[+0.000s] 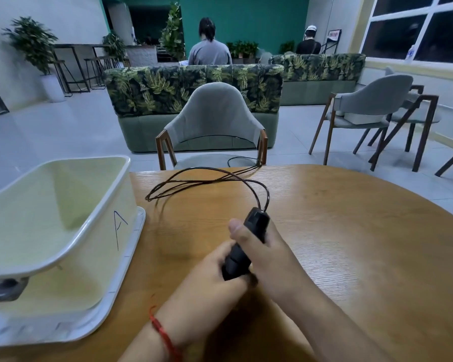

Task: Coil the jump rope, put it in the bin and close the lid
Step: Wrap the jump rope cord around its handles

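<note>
both hands, left [215, 273] and right [264, 254], grip the black handles [242, 246] tight together, so the rope [207, 181] can be looped. it trails across the tabletop [351, 231]. the bin [63, 226] sits open, ready beside.

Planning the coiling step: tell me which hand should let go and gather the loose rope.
Probably the left. The left hand holds only the tail of the black handles, while the right hand wraps them fully. The rope loops far-left, toward the bin.
</note>
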`<state>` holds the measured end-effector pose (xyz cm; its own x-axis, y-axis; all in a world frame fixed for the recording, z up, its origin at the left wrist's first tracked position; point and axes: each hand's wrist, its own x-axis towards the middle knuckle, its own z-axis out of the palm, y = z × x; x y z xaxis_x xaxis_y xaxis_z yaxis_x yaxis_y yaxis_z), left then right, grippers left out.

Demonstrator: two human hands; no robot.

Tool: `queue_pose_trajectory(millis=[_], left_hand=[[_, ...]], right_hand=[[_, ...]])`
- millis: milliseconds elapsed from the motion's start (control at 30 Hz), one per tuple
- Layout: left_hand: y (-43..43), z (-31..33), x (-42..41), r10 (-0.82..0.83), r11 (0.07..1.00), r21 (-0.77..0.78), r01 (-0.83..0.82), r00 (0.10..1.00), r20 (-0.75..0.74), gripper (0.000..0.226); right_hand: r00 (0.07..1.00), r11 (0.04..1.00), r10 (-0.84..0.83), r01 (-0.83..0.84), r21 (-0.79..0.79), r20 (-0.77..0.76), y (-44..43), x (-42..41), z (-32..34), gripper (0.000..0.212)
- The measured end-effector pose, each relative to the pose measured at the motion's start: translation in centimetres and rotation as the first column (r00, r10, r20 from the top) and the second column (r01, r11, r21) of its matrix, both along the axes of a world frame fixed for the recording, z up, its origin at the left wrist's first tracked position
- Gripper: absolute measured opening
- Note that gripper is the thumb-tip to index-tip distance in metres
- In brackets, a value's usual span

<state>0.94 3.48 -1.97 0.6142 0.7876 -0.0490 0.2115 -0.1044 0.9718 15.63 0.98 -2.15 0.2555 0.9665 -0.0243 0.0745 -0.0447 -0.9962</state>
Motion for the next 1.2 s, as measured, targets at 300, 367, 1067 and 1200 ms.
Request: queue_pose_trajectory(millis=[300,367,1067,1200], left_hand=[[1.5,0.8,-3.1,0.124,0.952,0.306,-0.01,0.927,-0.354,0.018],[1.7,1.3,-3.9,0.045,0.949,0.306,0.081,0.922,-0.385,0.019],[1.2,1.5,-2.6,0.426,0.868,-0.458,-0.19,0.758,0.493,0.036],[1.4,1.6,-2.3,0.468,0.848,-0.49,-0.202,0.718,0.515,0.028]], right_hand=[[0.716,0.892,-0.301,-0.023,0.452,0.63,-0.3,2.3,1.4,0.045],[0.704,0.875,-0.153,-0.229,0.426,0.693,-0.3,2.5,1.0,0.047],[0.651,0.95,0.213,-0.312,0.0,0.728,0.0,0.2,-1.5,0.037],[0.65,0.932,0.286,-0.358,-0.048,0.704,-0.3,0.2,-1.3,0.04]])
